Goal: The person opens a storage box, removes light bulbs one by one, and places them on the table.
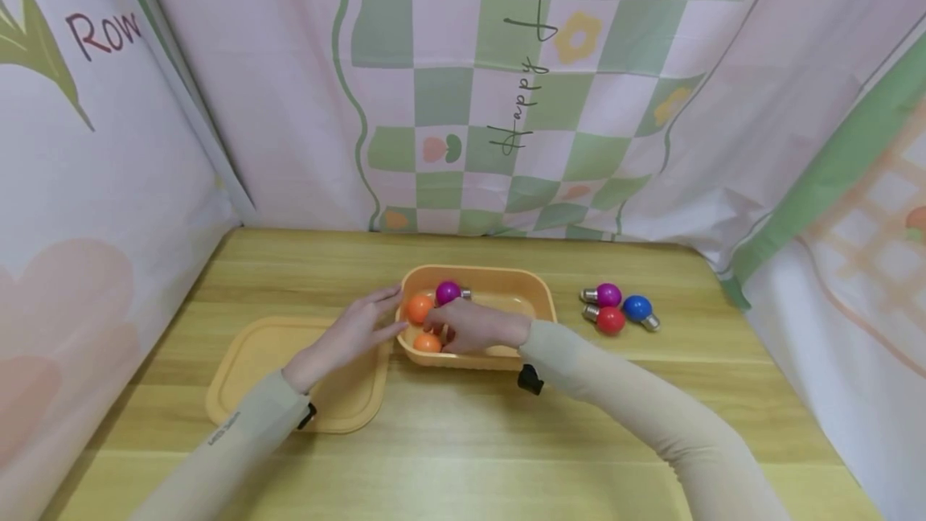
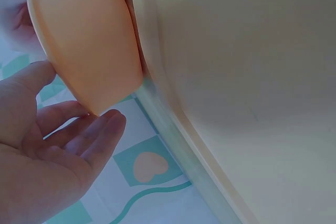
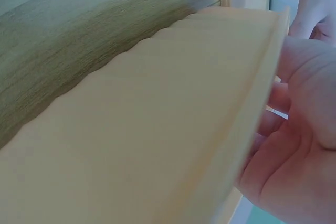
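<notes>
Checkered cloth hung behind the wood-grain counter. Flat lid laid on the counter at left. Uncovered box set just right of the lid, towards the back. Left hand: grip wide, fingers extended, box's left end touched. Right hand positioned inside the box, fingers bent beside the lower orange globe; grip can't be told, as fingertips are hidden. Upper orange globe and purple bulb also contained in the box's left half, bases of the orange ones not visible. Outer purple bulb, red bulb and blue bulb grouped closely on the counter, right of the box, well apart from it.
</notes>
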